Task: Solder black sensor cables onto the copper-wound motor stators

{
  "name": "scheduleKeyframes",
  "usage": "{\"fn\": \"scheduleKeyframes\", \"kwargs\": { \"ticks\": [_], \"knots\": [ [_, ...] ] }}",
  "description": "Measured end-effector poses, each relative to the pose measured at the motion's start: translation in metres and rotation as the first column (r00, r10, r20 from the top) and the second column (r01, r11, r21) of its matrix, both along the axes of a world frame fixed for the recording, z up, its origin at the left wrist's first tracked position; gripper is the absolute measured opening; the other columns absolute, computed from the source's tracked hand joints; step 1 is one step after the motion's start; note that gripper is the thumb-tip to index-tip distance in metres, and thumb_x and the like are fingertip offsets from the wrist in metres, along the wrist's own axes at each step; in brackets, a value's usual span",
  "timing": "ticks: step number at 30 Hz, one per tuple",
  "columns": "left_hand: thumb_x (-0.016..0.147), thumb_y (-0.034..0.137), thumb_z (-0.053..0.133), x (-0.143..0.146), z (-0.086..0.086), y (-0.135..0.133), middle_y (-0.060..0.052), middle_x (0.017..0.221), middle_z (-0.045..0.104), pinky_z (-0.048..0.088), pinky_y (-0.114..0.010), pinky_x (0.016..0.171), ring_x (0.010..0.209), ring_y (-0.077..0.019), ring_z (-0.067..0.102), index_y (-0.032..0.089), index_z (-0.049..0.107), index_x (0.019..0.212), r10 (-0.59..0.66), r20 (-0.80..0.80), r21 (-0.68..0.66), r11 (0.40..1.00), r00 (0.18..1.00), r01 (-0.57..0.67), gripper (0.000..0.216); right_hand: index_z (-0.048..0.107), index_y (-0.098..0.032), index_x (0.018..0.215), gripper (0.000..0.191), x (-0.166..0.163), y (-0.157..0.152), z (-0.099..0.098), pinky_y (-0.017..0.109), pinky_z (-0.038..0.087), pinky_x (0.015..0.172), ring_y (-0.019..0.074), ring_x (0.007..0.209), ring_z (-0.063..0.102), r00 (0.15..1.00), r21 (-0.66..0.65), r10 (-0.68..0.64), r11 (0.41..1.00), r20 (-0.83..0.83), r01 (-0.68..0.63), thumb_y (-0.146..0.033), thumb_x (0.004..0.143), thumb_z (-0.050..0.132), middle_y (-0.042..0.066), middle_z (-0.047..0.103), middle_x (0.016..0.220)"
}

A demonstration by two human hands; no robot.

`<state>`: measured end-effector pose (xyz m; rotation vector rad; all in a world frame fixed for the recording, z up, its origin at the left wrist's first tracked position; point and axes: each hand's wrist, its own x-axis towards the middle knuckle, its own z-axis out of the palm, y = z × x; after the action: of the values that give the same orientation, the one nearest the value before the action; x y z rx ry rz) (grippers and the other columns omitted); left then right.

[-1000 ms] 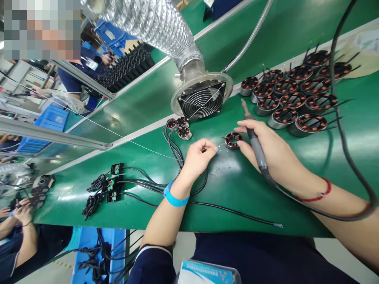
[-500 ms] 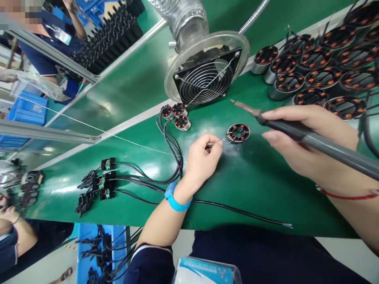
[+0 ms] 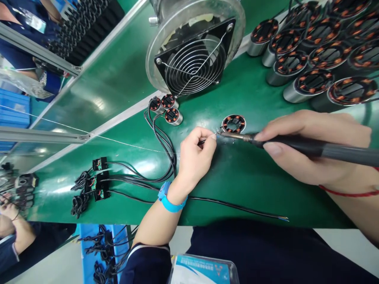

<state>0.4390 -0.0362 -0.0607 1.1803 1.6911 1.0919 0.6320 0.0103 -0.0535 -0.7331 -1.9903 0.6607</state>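
My left hand [image 3: 194,159], a blue strap on its wrist, is pinched on a black cable end [image 3: 202,142] with thin wire tips poking out. A fine silvery strand [image 3: 124,143], like solder wire, runs from the left to this hand. In my right hand [image 3: 308,165] lies a soldering iron [image 3: 334,152], held like a pen. Its tip is at the wire ends, by the left rim of a ring-shaped motor stator [image 3: 227,122] with copper windings. Whether the tip touches the wires or the stator, I cannot tell.
A fan with a wire guard [image 3: 194,73] stands behind. Three small stators [image 3: 173,116] with black cables sit left of it; larger stators [image 3: 286,63] crowd the right. Small black boxes [image 3: 102,194] and a loose cable [image 3: 237,208] lie on the green table. Co-workers are at left.
My right hand has brought the soldering iron's tip down and left to the wire ends beside the stator. My left hand keeps its pinch. The view has shifted slightly.
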Motion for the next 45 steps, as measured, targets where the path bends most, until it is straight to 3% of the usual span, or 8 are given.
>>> {"fn": "scheduleKeyframes", "kwargs": {
  "ticks": [16,20,24,27,30,34,39,45],
  "knots": [
    [0.086,0.021,0.062,0.0,-0.002,0.0,0.004,0.064,0.055,0.036,-0.022,0.059,0.061,-0.009,0.045,0.019,0.06,0.074,0.01,-0.027,0.018,1.0,1.0,-0.009,0.013,0.067,-0.027,0.088,0.01,-0.001,-0.003,0.0,0.024,0.054,0.058,0.0114,0.062,0.067,0.999,-0.03,-0.036,0.999,0.003,0.036,-0.026,0.093,0.059,-0.001,0.074,0.08],
    [0.085,0.02,0.062,0.0,-0.002,0.0,0.005,0.064,0.056,0.034,-0.022,0.057,0.059,-0.0083,0.045,0.019,0.06,0.073,0.007,-0.026,0.026,1.0,1.0,-0.007,0.012,0.07,-0.025,0.098,0.015,-0.004,-0.002,-0.007,0.028,0.057,0.069,0.0149,0.076,0.072,0.993,-0.054,-0.12,0.991,-0.009,0.119,-0.034,0.096,0.058,0.003,0.077,0.095],
    [0.084,0.019,0.062,0.001,0.0,0.001,0.005,0.062,0.054,0.034,-0.022,0.057,0.059,-0.0083,0.044,0.019,0.059,0.072,0.013,-0.029,0.031,0.999,1.0,-0.012,0.013,0.07,-0.03,0.114,0.019,-0.009,0.0,-0.007,0.03,0.061,0.087,0.0176,0.096,0.074,0.996,-0.046,-0.07,0.996,0.048,0.072,-0.027,0.097,0.064,-0.001,0.076,0.112],
    [0.085,0.019,0.062,0.001,0.001,0.001,0.005,0.062,0.054,0.033,-0.022,0.056,0.058,-0.0084,0.043,0.019,0.06,0.071,0.017,-0.032,0.023,1.0,0.999,-0.017,0.014,0.063,-0.036,0.132,0.034,-0.011,0.0,-0.009,0.034,0.061,0.093,0.0196,0.104,0.073,0.997,-0.163,-0.033,0.986,0.076,0.045,-0.033,0.098,0.062,-0.003,0.071,0.126],
    [0.085,0.018,0.062,0.002,0.001,0.002,0.005,0.062,0.054,0.033,-0.022,0.056,0.058,-0.008,0.042,0.018,0.061,0.071,0.023,-0.026,0.026,0.999,0.999,-0.022,0.013,0.057,-0.038,0.138,0.037,-0.012,0.001,-0.013,0.038,0.06,0.094,0.021,0.104,0.072,0.995,-0.262,-0.038,0.963,0.092,0.061,-0.037,0.101,0.057,-0.003,0.073,0.12],
    [0.084,0.016,0.061,0.001,-0.001,0.002,0.005,0.061,0.055,0.033,-0.022,0.055,0.057,-0.0072,0.044,0.018,0.061,0.071,0.017,-0.014,0.038,0.999,1.0,-0.017,0.013,0.059,-0.031,0.133,0.033,-0.014,0.008,-0.023,0.043,0.055,0.099,0.0237,0.112,0.07,0.987,-0.159,-0.066,0.983,0.143,0.089,-0.03,0.101,0.055,0.0,0.076,0.112],
    [0.084,0.015,0.061,0.0,-0.003,0.004,0.005,0.062,0.057,0.034,-0.021,0.056,0.058,-0.0073,0.047,0.017,0.061,0.071,0.01,0.019,0.056,0.998,1.0,-0.012,0.013,0.056,-0.031,0.135,0.04,-0.021,0.02,-0.038,0.047,0.055,0.095,0.025,0.113,0.068,0.968,-0.051,0.036,0.998,0.247,-0.024,-0.019,0.097,0.048,0.0,0.073,0.12],
    [0.086,0.02,0.061,-0.002,-0.002,0.004,0.004,0.064,0.057,0.039,-0.022,0.06,0.062,-0.0086,0.049,0.018,0.063,0.073,-0.032,0.102,0.108,0.994,0.994,0.021,0.013,0.053,-0.031,0.139,0.048,-0.019,0.016,-0.032,0.048,0.054,0.092,0.0277,0.104,0.069,0.973,0.031,-0.005,1.0,0.232,-0.002,-0.018,0.093,0.055,0.002,0.074,0.112]
  ]
}}
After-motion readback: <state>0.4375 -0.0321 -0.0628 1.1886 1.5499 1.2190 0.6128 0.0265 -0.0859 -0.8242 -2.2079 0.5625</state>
